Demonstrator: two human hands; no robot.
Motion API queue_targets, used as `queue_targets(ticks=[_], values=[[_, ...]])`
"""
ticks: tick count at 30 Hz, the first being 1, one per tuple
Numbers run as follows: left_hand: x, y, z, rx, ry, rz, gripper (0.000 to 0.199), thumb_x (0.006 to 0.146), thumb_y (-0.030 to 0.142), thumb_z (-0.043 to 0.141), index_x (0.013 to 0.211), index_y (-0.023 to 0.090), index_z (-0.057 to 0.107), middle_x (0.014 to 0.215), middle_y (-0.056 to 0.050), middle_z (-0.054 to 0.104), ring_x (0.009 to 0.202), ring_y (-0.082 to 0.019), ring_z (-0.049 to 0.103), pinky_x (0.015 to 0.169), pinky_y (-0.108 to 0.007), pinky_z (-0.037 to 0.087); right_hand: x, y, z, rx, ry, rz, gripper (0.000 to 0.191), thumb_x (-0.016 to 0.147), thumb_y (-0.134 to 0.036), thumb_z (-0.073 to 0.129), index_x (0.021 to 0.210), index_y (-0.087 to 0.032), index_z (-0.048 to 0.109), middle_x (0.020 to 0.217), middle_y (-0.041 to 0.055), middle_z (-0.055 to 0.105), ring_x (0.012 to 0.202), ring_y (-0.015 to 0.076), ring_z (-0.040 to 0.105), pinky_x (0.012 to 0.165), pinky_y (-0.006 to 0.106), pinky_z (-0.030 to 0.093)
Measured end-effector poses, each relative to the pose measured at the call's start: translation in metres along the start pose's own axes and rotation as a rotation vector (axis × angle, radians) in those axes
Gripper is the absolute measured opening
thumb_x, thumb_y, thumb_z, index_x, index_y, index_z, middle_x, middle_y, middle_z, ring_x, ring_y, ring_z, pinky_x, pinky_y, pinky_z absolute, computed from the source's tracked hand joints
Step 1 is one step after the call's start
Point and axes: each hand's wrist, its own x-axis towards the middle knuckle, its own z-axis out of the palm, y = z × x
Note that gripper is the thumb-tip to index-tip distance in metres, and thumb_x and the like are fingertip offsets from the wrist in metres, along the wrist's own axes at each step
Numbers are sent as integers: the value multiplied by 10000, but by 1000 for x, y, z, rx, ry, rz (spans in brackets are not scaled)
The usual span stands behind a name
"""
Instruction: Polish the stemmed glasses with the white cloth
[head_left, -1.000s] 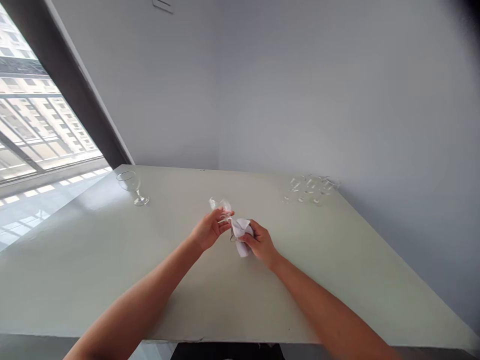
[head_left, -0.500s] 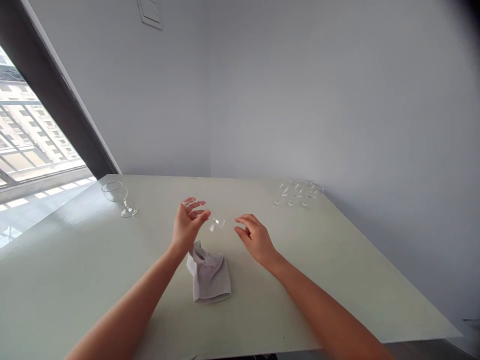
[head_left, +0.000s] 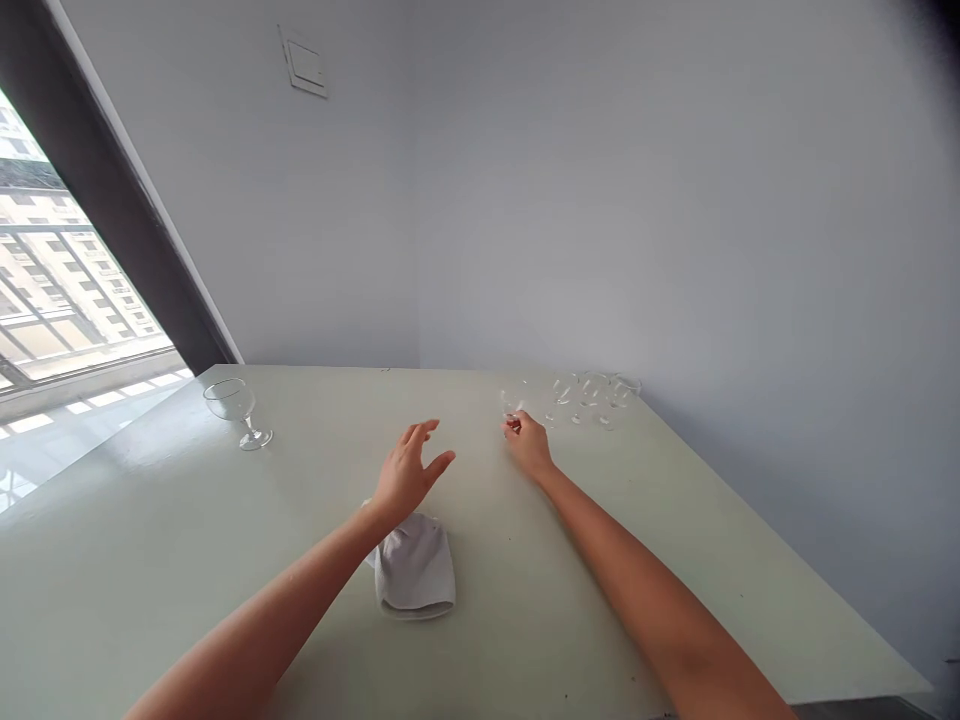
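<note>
Head view: the right hand (head_left: pixel 529 445) reaches toward the far right of the desk (head_left: pixel 675 560), its fingers pinched on the stem of a small clear glass (head_left: pixel 513 403) that stands upright, long axis vertical, touching the fingertips. A cluster of similar glasses (head_left: pixel 592 392) stands just beyond it, farther right, near the wall. The left hand (head_left: pixel 407 477) hovers with fingers spread and holds nothing; the two hands are apart. A folded grey cloth (head_left: pixel 415 567) lies on the desk directly beneath the left wrist (nearer to that hand than to the right). A lone stemmed glass (head_left: pixel 234 408) stands upright far left, well apart from both hands. No brand, label or writing is legible.
</note>
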Motion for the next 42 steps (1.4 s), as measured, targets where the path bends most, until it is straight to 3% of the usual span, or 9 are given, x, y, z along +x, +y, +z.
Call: queue_targets(ticks=[6, 13, 17, 20, 24, 27, 30, 36, 42], values=[[-15, -44, -2, -37, 51, -137, 202, 720, 343, 587, 912, 285, 608, 1018, -27, 593, 923, -206, 535, 780, -320, 418, 33, 43, 3, -5, 80, 75, 256, 723, -302, 475, 915, -158, 564, 797, 38, 620, 672, 150, 562, 666, 290, 423], [-14, -49, -1, -96, 52, -185, 168, 719, 316, 570, 874, 277, 625, 946, -31, 605, 873, -194, 550, 758, -312, 423, 47, 55, 5, -27, 129, 113, 265, 711, -318, 473, 890, -153, 576, 802, 55, 632, 609, 141, 558, 645, 281, 429], [-12, -48, -5, -210, 146, -190, 175, 716, 277, 561, 884, 250, 604, 946, -32, 606, 878, -170, 544, 749, -283, 431, 40, 53, 0, -39, 126, 120, 318, 674, -343, 506, 911, -146, 585, 907, 97, 624, 616, 157, 566, 676, 314, 433], [2, -55, -24, -293, 448, -267, 186, 687, 246, 576, 872, 227, 571, 893, -23, 585, 816, -142, 543, 730, -261, 434, 24, 53, -8, -43, 134, 110, 461, 655, -385, 529, 1037, -129, 557, 1086, 156, 561, 690, 187, 579, 697, 346, 432], [29, -81, -78, -263, 917, -468, 250, 717, 204, 495, 962, 217, 449, 912, -21, 501, 803, -121, 531, 734, -271, 425, -6, 55, -20, -46, 102, 61, 545, 663, -417, 539, 1143, -162, 508, 1110, 133, 555, 744, 194, 587, 733, 358, 431], [42, -104, -124, -214, 1119, -570, 362, 732, 199, 468, 1071, 209, 343, 1083, -94, 422, 924, -173, 515, 773, -339, 413, -27, 54, -29, -18, 39, 57, 491, 681, -434, 538, 1110, -195, 522, 1086, 106, 575, 734, 186, 588, 700, 347, 443], [49, -122, -157, -142, 1201, -592, 525, 670, 162, 546, 1135, 194, 303, 1209, -148, 338, 1066, -222, 459, 832, -356, 386, -40, 49, -33, 14, -9, 101, 408, 697, -426, 538, 1043, -209, 548, 1002, 80, 614, 699, 178, 587, 653, 327, 446], [60, -145, -182, -77, 1077, -484, 691, 604, 72, 592, 1220, 179, 298, 1059, -80, 530, 938, -175, 545, 837, -305, 396, -68, 5, -19, 128, -72, 27, 311, 765, -413, 491, 969, -190, 564, 837, 59, 617, 654, 170, 567, 655, 320, 446], [62, -152, -176, -119, 1011, -406, 395, 668, 142, 563, 1051, 146, 466, 851, -29, 577, 802, -129, 568, 774, -265, 420, -135, -96, 7, 36, -456, -546, 228, 878, -353, 386, 859, -220, 570, 783, 49, 587, 669, 161, 531, 623, 292, 420]])
